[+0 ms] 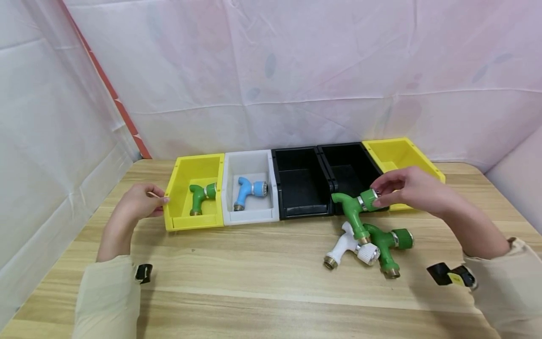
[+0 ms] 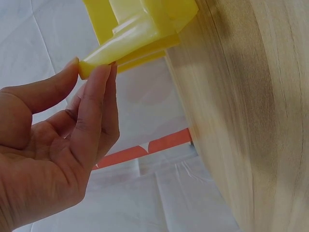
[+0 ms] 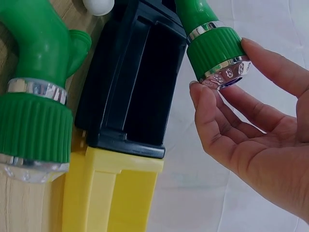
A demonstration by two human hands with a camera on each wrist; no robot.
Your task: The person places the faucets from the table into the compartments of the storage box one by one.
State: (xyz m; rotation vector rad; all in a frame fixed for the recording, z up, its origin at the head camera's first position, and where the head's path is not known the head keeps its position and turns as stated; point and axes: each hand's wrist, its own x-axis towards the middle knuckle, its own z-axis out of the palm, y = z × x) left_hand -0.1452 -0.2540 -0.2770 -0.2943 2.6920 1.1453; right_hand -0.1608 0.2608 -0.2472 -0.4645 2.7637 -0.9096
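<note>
My right hand pinches the ribbed knob of a green faucet between thumb and fingertips. In the head view the faucet overlaps a white faucet and a second green faucet lying on the table. The right wrist view shows the held knob with its silver end at the fingertips. At the far left, my left hand pinches the side rim of a yellow bin, thumb on one face and fingers on the other. Inside that bin lies another green faucet.
Right of the yellow bin, a white bin holds a blue faucet. Two black bins and another yellow bin continue the row. A pale curtain hangs behind the wooden table.
</note>
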